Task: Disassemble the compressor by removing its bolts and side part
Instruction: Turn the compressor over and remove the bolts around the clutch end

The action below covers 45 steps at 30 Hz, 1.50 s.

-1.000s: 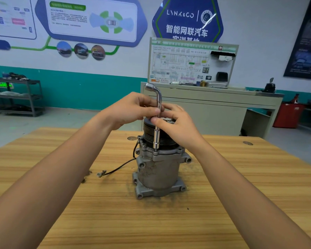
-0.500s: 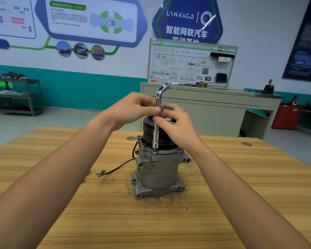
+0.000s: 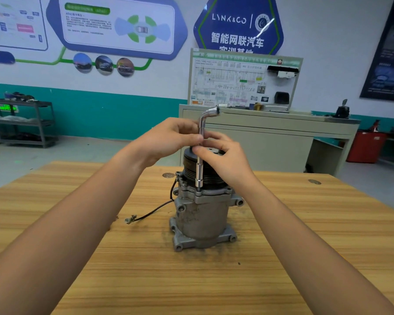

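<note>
My left hand (image 3: 168,139) comes in from eight o'clock and its curled fingertips pinch the upper shaft of the chrome L-shaped socket wrench (image 3: 199,176), just under the bend, whose short arm points away toward one o'clock. The wrench stands nearly upright, its socket end seated on the top flange of the grey cast-metal compressor (image 3: 203,214), which stands on end near the middle of the pale wooden surface (image 3: 146,280), with its black ribbed pulley (image 3: 212,173) uppermost. My right hand (image 3: 225,158), from four o'clock, grips the same shaft a little lower between thumb and fingers, in front of the pulley. The bolt head is hidden inside the socket, so I cannot tell how far out it is. I judge I am spinning a flange bolt out by twirling the shaft. To do it well I should hold the shaft plumb over the bolt, press down lightly so the socket stays seated, and take care that the unclamped housing does not tip or turn. A thin black cable (image 3: 152,211) trails from the housing toward eight o'clock. As for containers, a grey metal shelf rack (image 3: 25,123) at ten o'clock holds dark items too small to name, and a red bin (image 3: 365,147) at two o'clock hides its contents.
</note>
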Motion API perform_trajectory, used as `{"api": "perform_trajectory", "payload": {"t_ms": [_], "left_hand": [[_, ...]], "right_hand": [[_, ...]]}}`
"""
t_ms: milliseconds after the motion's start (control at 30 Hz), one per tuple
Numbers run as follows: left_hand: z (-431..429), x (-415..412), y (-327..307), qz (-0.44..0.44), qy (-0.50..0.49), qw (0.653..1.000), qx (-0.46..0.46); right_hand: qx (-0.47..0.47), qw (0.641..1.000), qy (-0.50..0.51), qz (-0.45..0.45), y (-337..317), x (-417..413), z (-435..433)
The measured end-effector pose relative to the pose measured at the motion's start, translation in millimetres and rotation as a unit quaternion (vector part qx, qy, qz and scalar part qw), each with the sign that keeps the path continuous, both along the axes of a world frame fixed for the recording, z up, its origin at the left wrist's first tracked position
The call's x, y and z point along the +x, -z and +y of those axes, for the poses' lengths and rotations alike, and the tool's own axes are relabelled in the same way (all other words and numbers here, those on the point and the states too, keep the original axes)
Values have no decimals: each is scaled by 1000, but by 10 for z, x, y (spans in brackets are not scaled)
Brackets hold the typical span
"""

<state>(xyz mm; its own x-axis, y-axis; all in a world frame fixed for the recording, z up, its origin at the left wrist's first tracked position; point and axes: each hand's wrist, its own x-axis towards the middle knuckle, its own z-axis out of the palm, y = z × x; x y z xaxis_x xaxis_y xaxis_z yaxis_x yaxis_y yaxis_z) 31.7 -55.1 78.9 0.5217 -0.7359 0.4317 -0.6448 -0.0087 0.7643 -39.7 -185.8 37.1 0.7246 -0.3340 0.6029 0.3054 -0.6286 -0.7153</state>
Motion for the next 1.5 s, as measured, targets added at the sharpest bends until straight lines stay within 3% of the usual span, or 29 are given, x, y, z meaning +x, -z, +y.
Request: {"api": "perform_trajectory", "payload": {"t_ms": [167, 333, 467, 633, 867, 967, 1067, 1267, 1500], "left_hand": [[-126, -38, 54, -9, -75, 996, -39], [-50, -50, 28, 14, 1, 1000, 12], [-23, 5, 20, 12, -11, 1000, -1], [-67, -6, 74, -14, -35, 999, -28], [-41, -5, 19, 8, 5, 1000, -12], [-73, -31, 35, 14, -45, 998, -44], [-90, -39, 50, 20, -81, 995, -46], [-12, -17, 31, 29, 12, 1000, 1], [-110, -59, 57, 20, -51, 997, -57]], "right_hand": [[-9, 999, 6, -37, 27, 37, 28], [-34, 999, -24, -6, -4, 31, -12], [-89, 995, 31, 23, -10, 45, -34], [-79, 995, 58, -27, 7, 4, 2], [-184, 979, 68, 63, -44, -7, -12], [-164, 980, 115, 6, -15, -14, -1], [-128, 987, 86, -36, -11, -21, 10], [-124, 991, 54, 3, -60, -2, -23], [-120, 989, 84, -28, -32, 21, 43]]}}
